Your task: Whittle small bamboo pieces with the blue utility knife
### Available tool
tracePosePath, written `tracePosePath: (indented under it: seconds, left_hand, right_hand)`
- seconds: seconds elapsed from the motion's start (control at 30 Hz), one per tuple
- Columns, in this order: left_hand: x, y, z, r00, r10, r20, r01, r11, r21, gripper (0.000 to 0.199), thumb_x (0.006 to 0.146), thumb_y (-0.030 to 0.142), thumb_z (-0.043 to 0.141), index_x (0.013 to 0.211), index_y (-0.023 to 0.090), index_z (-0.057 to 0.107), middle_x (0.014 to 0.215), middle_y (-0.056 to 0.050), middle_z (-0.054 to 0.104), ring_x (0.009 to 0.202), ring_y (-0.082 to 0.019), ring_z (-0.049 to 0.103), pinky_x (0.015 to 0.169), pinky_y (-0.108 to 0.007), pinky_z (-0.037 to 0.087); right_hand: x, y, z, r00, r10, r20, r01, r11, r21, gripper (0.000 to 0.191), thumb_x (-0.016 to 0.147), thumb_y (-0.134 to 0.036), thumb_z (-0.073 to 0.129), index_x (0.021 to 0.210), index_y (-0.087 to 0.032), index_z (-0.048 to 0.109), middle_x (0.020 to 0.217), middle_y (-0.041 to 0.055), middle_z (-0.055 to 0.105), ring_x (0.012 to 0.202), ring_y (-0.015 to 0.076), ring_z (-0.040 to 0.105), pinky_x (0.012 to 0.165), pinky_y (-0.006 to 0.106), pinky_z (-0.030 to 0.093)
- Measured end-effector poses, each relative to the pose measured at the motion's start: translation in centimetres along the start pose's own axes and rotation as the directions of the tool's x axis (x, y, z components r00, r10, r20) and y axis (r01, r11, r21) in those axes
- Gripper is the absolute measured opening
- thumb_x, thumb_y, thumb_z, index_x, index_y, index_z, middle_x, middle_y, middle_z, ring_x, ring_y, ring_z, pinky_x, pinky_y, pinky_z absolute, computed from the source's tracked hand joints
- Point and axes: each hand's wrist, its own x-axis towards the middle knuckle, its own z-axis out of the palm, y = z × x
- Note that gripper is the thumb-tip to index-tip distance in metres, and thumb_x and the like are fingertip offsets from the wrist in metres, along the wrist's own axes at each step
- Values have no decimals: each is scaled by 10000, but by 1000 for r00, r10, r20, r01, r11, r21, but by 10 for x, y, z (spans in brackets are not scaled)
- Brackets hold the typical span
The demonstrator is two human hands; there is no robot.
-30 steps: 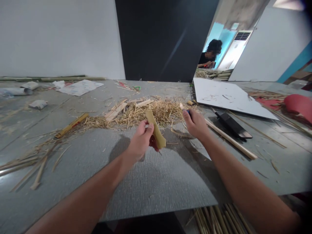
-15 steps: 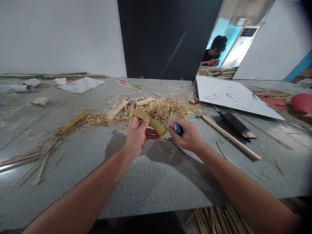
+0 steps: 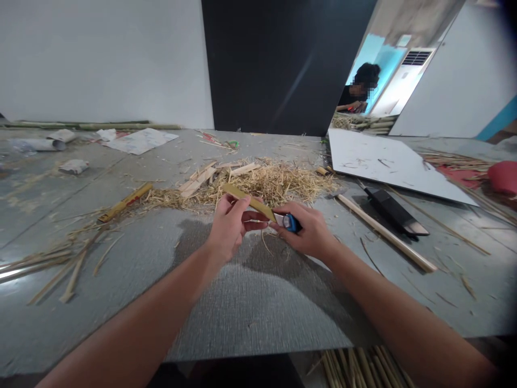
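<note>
A flat yellow-green bamboo strip is gripped between the thumb and fingers of my left hand, above the grey table. My right hand is closed around a blue-handled knife, whose metal part meets the strip's right end. Just beyond both hands lies a heap of straw-coloured shavings, with pale wood pieces at its left side.
To the right lie a wooden-handled tool, a black object and a white board. A yellow bamboo piece and thin strips lie left. A person is behind.
The bamboo strip has turned, showing less of its flat face. The knife in my right hand has come against its right end. The whole view has shifted slightly.
</note>
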Motion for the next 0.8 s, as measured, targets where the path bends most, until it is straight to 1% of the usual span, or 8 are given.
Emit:
tracePosePath:
  seconds: [0.07, 0.13, 0.2, 0.3, 0.43, 0.57, 0.7, 0.8]
  left_hand:
    - [-1, 1, 0, 997, 23, 68, -25, 1000, 19, 302, 829, 351, 668, 960, 207, 437, 976, -37, 645, 661, -155, 674, 525, -298, 571]
    - [-2, -2, -1, 994, 29, 108, -33, 999, 37, 347, 805, 372, 702, 971, 209, 445, 907, -17, 637, 653, -148, 652, 514, -279, 553]
    - [-2, -7, -2, 987, -5, 159, 1, 1000, 29, 381, 784, 382, 729, 1004, 202, 475, 795, 14, 607, 610, -119, 609, 526, -254, 532]
    - [-2, -15, -2, 970, -87, 228, 93, 996, -14, 355, 788, 420, 720, 975, 176, 543, 756, 22, 579, 612, -87, 569, 560, -214, 506]
    - [-5, -17, 1, 980, -111, 164, 108, 994, 23, 317, 846, 497, 623, 866, 197, 522, 654, 50, 521, 488, -72, 504, 424, -183, 433]
    - [-9, -11, 5, 989, -86, 123, 71, 991, 117, 319, 912, 551, 472, 938, 236, 508, 547, 73, 473, 315, -76, 389, 276, -179, 295]
    - [-14, -6, 6, 984, -98, 147, 73, 983, 170, 366, 922, 567, 441, 1054, 247, 559, 483, 91, 383, 277, -56, 278, 261, -169, 234]
    - [-15, -4, 6, 979, -95, 182, 64, 984, 168, 415, 909, 579, 464, 1123, 246, 588, 495, 84, 368, 302, -51, 274, 277, -170, 242]
  right_hand:
    - [-1, 0, 2, 1000, -10, -22, 11, 1000, 8, 200, 865, -336, 612, 1018, -210, 592, 902, 61, 680, 761, 174, 612, 691, 298, 444]
    - [-2, -2, 4, 1000, -18, -23, 18, 1000, 21, 146, 866, -333, 600, 943, -210, 583, 801, 36, 652, 653, 150, 562, 626, 280, 416]
    - [-3, -5, 7, 999, -37, -2, 37, 998, 41, 118, 865, -321, 590, 902, -212, 565, 746, 17, 620, 597, 133, 511, 584, 266, 382]
    - [-2, -9, 9, 996, -62, 56, 59, 996, 61, 131, 869, -336, 583, 904, -213, 555, 722, 4, 590, 578, 124, 469, 569, 259, 343]
    - [0, -12, 3, 980, -71, 184, 53, 994, 97, 272, 868, -473, 594, 890, -208, 540, 692, -13, 551, 572, 120, 454, 563, 259, 303]
    - [4, -17, -8, 943, -105, 316, 84, 993, 80, 370, 890, -568, 503, 902, -199, 520, 686, -14, 515, 570, 130, 453, 550, 272, 269]
    - [6, -21, -13, 922, -98, 376, 90, 995, 38, 369, 933, -550, 428, 986, -194, 506, 700, -7, 523, 586, 144, 458, 556, 282, 267]
    - [5, -21, -12, 911, -104, 399, 96, 995, 41, 359, 956, -534, 393, 1009, -195, 500, 719, 0, 537, 598, 149, 466, 562, 285, 276]
